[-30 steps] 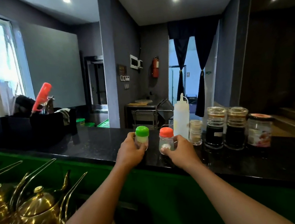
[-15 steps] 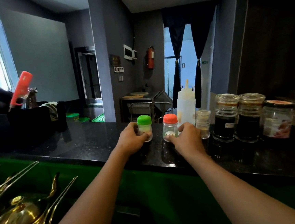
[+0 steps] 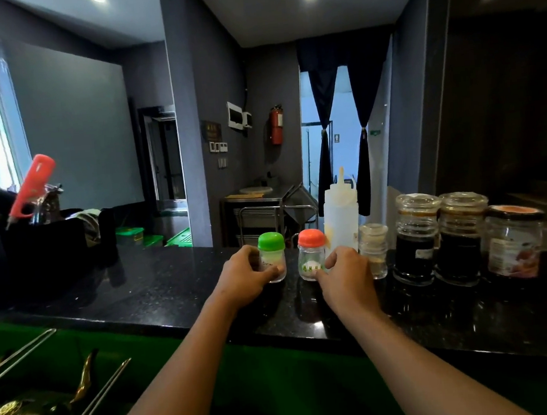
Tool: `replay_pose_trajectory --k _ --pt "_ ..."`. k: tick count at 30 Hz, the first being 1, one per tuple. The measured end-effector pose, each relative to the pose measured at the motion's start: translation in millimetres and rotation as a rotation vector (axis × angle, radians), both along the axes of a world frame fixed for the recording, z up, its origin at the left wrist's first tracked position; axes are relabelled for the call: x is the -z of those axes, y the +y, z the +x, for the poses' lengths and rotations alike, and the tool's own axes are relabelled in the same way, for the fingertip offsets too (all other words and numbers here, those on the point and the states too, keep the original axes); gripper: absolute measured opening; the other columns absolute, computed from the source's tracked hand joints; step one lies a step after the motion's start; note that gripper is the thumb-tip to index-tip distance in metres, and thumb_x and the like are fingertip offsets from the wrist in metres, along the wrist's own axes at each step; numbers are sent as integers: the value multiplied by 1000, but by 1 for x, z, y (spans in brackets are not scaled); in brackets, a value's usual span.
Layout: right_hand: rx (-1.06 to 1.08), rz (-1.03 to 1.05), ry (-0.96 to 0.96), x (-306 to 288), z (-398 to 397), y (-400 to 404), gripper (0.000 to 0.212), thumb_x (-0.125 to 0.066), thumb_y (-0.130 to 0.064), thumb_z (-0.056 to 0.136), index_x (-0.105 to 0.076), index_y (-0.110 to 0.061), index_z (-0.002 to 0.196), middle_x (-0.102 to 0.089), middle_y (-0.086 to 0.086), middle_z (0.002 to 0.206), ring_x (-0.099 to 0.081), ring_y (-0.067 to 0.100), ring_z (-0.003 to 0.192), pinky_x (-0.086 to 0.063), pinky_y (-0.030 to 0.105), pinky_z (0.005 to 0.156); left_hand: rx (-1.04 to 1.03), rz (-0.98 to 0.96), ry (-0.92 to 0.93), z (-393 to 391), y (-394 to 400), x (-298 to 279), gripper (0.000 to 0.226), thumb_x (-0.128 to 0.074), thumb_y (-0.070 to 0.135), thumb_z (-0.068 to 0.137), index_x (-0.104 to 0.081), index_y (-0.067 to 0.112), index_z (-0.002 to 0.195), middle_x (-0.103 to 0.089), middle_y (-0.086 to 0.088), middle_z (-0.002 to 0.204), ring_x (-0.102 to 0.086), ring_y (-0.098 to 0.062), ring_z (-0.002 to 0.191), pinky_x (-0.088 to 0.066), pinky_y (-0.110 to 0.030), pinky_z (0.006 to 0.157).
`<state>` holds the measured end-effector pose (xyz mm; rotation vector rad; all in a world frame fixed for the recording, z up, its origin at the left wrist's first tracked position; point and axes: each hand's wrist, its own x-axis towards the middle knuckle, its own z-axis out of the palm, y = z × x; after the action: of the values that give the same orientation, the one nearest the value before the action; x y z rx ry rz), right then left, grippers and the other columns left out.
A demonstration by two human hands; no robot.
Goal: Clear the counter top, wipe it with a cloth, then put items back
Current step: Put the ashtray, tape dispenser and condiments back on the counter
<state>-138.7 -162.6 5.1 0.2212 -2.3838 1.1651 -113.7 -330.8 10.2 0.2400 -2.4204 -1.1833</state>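
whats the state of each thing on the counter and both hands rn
green-cap shaker: capped, upright, held by left hand
orange-cap shaker: capped, upright, gripped by right hand
squeeze bottle: upright, nozzle on
small jar: lidded
two dark jars: lidded, dark contents fill the lower part
labelled jar: lidded
counter: items standing on it

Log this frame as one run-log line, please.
left hand: grips green-capped shaker | right hand: grips orange-capped shaker | both upright on counter | jars beside: untouched
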Motion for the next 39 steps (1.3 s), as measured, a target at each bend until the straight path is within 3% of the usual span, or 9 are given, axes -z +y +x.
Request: replay_pose_trajectory --k 6,18,24,39 --pt "18 14 13 3 -7 -1 17 -72 -20 85 -63 -12 96 -67 8 103 -65 27 99 -57 36 79 -3 -25 13 -10 1 -1 50 -76 28 82 -52 15 125 -55 8 101 -54 -6 90 -40 -16 74" --pt "47 61 33 5 -16 -3 20 -73 -25 85 -67 -13 99 -69 6 100 -67 24 93 -58 36 76 21 -58 21 -20 -2 -1 49 -74 29 83 -52 16 125 -62 1 113 -57 -9 96 -41 -19 77" --pt "66 75 32 6 -16 -4 21 -72 -27 85 -66 -14 101 -69 5 101 -67 23 93 -55 30 71 105 -92 -6 -21 0 1 54 -75 32 82 -53 19 130 -64 3 118 -58 -9 103 -42 -22 85" --pt "44 73 58 7 -13 -4 25 -74 -30 83 -67 -14 100 -69 5 102 -67 22 95 -58 32 75 15 -108 9 -26 -1 2 54 -73 29 84 -50 14 131 -64 -3 120 -56 -8 98 -42 -21 84"
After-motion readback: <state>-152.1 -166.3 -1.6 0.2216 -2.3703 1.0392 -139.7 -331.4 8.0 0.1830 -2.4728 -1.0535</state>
